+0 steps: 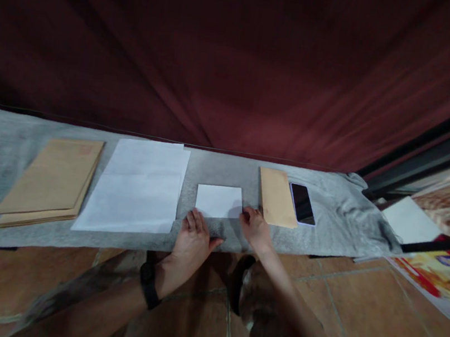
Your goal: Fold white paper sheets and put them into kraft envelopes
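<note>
A small white sheet of paper (220, 200), apparently folded, lies flat in front of me. My left hand (194, 238) rests at its lower left corner, fingertips on the near edge and thumb stretched out to the right. At the lower right corner, the curled fingers of my right hand (255, 226) pinch the paper's edge. Just beyond that hand lies a small stack of tan envelopes (278, 198). Larger white sheets (135, 189), with a crease across them, are spread to the left of my left hand.
Large brown envelopes (52, 179) are stacked at the far left. A phone (303, 204) lies right of the tan envelopes. Grey cloth (339, 219) covers the narrow bench, with a dark red curtain (240, 69) behind. Printed packaging (441, 274) and a black frame (439, 147) stand at the right.
</note>
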A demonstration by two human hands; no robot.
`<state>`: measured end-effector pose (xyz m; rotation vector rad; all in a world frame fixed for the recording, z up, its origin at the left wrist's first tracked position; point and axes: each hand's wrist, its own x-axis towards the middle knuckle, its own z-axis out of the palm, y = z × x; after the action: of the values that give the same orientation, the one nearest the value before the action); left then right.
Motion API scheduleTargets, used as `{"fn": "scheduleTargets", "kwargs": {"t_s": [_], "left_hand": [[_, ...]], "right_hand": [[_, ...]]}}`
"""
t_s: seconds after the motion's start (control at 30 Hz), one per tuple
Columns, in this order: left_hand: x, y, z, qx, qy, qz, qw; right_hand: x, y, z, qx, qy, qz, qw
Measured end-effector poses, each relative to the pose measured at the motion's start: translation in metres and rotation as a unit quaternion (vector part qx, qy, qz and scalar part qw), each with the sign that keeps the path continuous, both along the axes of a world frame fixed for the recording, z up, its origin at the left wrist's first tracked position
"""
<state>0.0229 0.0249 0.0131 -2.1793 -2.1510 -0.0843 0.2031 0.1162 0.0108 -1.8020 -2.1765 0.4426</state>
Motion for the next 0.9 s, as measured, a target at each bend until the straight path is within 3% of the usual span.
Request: {"fn": "scheduleTargets", "kwargs": {"t_s": [0.17,0.37,0.43,0.53,0.67,0.77,0.9], "left_hand": [[0.004,-0.002,0.002,0.005,0.013,0.003,1.0],[0.004,-0.002,0.01,-0.006,-0.018,-0.042,0.999],[0.004,-0.001,0.011,-0.006,-0.03,-0.071,0.997],[0.005,0.001,0.011,-0.008,-0.034,-0.106,0.994],[0.008,0.005,0.015,0.005,-0.031,-0.149,0.988],[0.009,0.008,0.019,0.019,-0.028,-0.163,0.986],[0.01,0.011,0.022,0.034,-0.011,-0.172,0.984]], "right_hand": [[-0.005,0.011,-0.006,0.003,0.049,-0.028,0.998],[-0.009,0.018,-0.003,-0.055,0.129,-0.07,0.988],[-0.011,0.018,-0.001,-0.114,0.222,-0.095,0.964],[-0.014,0.016,0.003,-0.19,0.399,-0.103,0.891],[-0.016,0.012,0.011,-0.176,0.543,-0.1,0.815],[-0.017,0.011,0.019,-0.134,0.587,-0.106,0.792],[-0.015,0.015,0.028,-0.02,0.599,-0.097,0.795]]}}
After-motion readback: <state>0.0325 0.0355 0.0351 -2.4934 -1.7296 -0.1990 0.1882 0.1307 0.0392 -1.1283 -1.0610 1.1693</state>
